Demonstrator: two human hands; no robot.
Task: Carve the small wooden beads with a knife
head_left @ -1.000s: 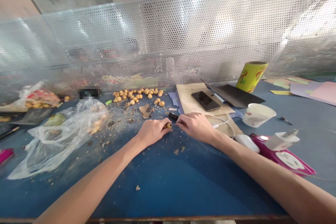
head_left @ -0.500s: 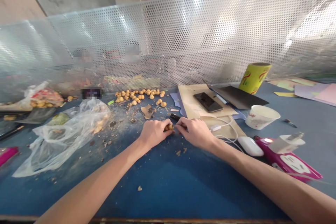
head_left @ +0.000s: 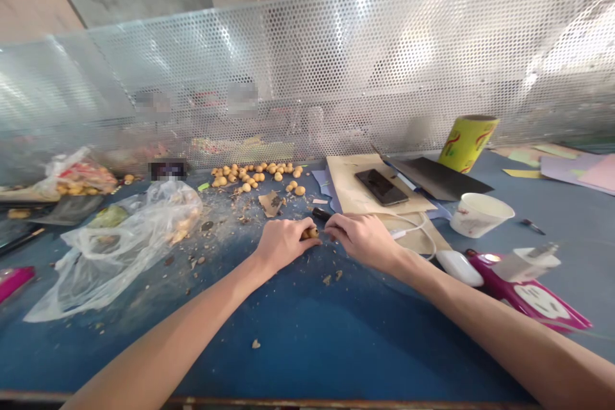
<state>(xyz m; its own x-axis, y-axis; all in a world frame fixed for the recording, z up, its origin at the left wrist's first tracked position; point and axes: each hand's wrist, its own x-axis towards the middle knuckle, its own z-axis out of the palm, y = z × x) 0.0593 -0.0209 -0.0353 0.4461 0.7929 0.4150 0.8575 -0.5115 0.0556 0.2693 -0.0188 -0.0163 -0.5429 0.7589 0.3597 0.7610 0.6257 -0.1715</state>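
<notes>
My left hand [head_left: 288, 240] is closed, with thumb and fingertips around a small round tan fruit [head_left: 312, 232] that has a dark spot on its end. Just to its right, my right hand [head_left: 358, 237] has its fingers curled together; whatever they hold, if anything, is hidden. A narrow gap separates the two hands. Beyond the right fingertips a short black cylinder [head_left: 321, 213] lies on the table, partly behind that hand. Farther back sits a loose pile of similar tan fruits [head_left: 259, 176], and a brown scrap [head_left: 271, 203] lies nearer.
Crumbs and bits of debris dot the blue table [head_left: 307, 346]. Left is a clear plastic bag [head_left: 125, 250]. Right are a phone [head_left: 381, 186], white cable, paper cup [head_left: 482, 214], white case [head_left: 460, 268], pink box [head_left: 542, 307] and yellow tube [head_left: 468, 143]. A perforated metal screen [head_left: 336, 70] stands behind.
My right hand has drawn slightly right, away from the fruit, and its fingers have curled more. The left hand keeps hold of the fruit in nearly the same place.
</notes>
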